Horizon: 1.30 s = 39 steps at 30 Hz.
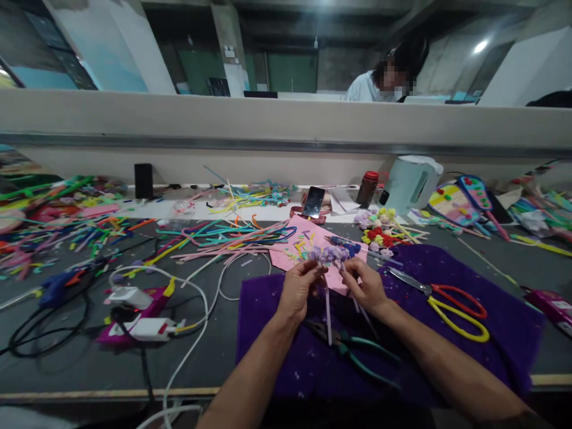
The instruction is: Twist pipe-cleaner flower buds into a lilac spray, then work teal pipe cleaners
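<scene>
Has at the far left a blue glue gun [56,289] and, nearer, a magenta power strip [163,298] with white plugs, both resting on the dark tabletop [201,351]. Grasps with the left hand [295,290] the left end of a lilac fuzzy cluster [329,256], pinching between thumb and index finger, with the other fingers curled in beneath. Slants the left forearm steeply up from the lower edge, with the wrist almost straight. Holds the cluster between both hands, seen against a pink sheet [277,259], with a pale stem [329,313] hanging down in front of green-handled pliers [338,341] on the purple cloth [257,310]. Grips the cluster's right end with the right hand [369,289], bringing thumb and fingertips close together and bending the rest loosely. Cannot tell how firmly either pinch presses. Stretches the right forearm in from the lower right at a flatter slope. Has, farther right, red-and-yellow-handled scissors [431,291] lying on the cloth.
</scene>
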Tool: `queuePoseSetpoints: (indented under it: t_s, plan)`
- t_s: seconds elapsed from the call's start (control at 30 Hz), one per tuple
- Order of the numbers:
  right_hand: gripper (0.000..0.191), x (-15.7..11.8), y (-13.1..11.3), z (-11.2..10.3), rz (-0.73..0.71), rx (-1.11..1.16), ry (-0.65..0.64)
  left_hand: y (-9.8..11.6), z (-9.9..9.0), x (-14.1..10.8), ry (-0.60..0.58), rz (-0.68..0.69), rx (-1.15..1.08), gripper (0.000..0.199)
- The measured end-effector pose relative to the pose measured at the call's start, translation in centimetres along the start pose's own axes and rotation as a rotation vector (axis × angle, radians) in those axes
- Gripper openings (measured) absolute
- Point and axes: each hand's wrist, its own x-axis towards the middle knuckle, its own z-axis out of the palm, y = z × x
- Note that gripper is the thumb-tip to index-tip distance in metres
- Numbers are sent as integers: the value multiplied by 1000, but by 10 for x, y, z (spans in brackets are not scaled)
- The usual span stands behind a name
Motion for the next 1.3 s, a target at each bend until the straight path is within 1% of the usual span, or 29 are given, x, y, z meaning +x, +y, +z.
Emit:
queuePoseSetpoints:
  t_s: [0.17, 0.37, 0.5, 0.57, 0.73, 0.87, 0.93, 1.03, 1.17, 1.3]
  plan:
    - [2, 2, 2, 1, 12, 6, 3, 2, -1, -2, 14, 49, 67, 27]
    - [3, 3, -4, 0, 6, 18, -13, 7, 0, -6, 17, 60, 48, 28]
    - [5, -1, -5, 3, 90, 108, -63, 9, -4, -2, 56, 46, -29, 29]
    - [7, -2, -7, 5, 150, 164, -85, 10, -6, 1, 43, 81, -58, 29]
    - [12, 2, -12, 4, 301, 405, -87, 6, -8, 4, -45, 52, -54, 32]
    - [18, 5, -10, 5, 419, 592, -140, -2, -7, 6, -107, -16, 14, 34]
    - [20, 5, -8, 6, 466, 653, -165, -3, -7, 8, -109, -57, 16, 33]
    - [20, 4, -6, 7, 495, 714, -174, -3, -8, 9, -95, -71, -6, 32]
    - [18, 4, -9, 7, 507, 733, -180, -2, -8, 11, -77, -93, -75, 25]
    - [19, 5, -15, 4, 530, 725, -226, -4, -9, 13, -44, -145, -186, 21]
